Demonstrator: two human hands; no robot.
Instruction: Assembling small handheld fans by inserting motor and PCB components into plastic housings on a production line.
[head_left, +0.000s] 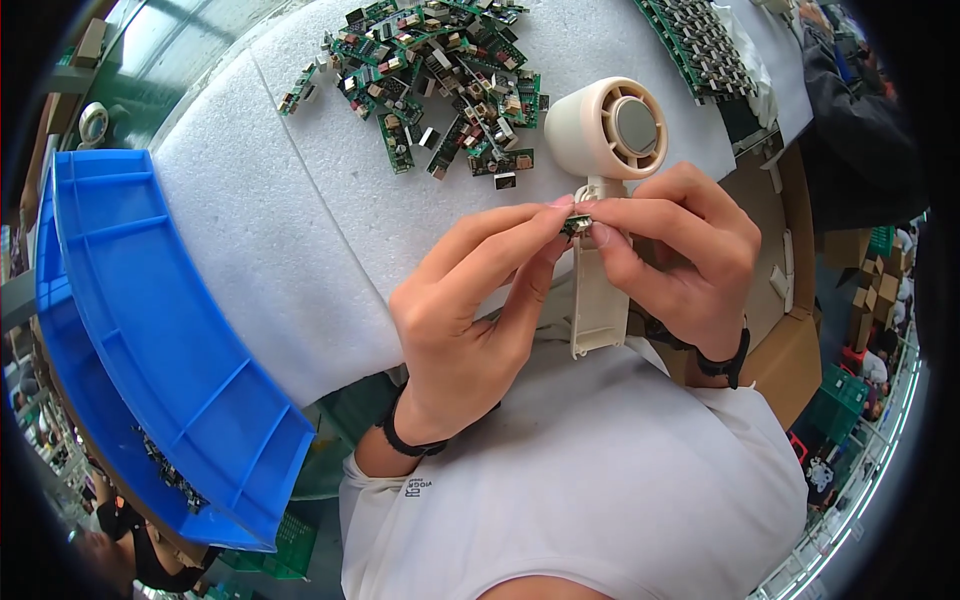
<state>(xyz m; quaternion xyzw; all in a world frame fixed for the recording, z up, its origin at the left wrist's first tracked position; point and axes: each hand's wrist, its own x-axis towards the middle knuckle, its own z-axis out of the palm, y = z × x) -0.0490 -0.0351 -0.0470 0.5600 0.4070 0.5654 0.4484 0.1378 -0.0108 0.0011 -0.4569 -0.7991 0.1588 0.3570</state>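
Observation:
Both hands meet over a cream handheld fan (600, 300), whose round head points away from me and whose handle lies toward me with its inner side exposed. Between thumb and fingers, my left hand (480, 285) pinches a small green circuit board (574, 227) at the top of the handle, just below the fan head. From the other side my right hand (690, 250) closes its thumb and index finger on the same spot. The fingertips hide most of the board, and I cannot make out any wires clearly. Black bands circle both wrists.
A pile of loose green circuit boards (440, 75) lies on the white foam sheet (330, 225) beyond my hands. Panels of joined boards (698, 45) sit at the far right. A blue plastic bin (150, 270) stands left; an open cardboard box (785, 370) is at my right.

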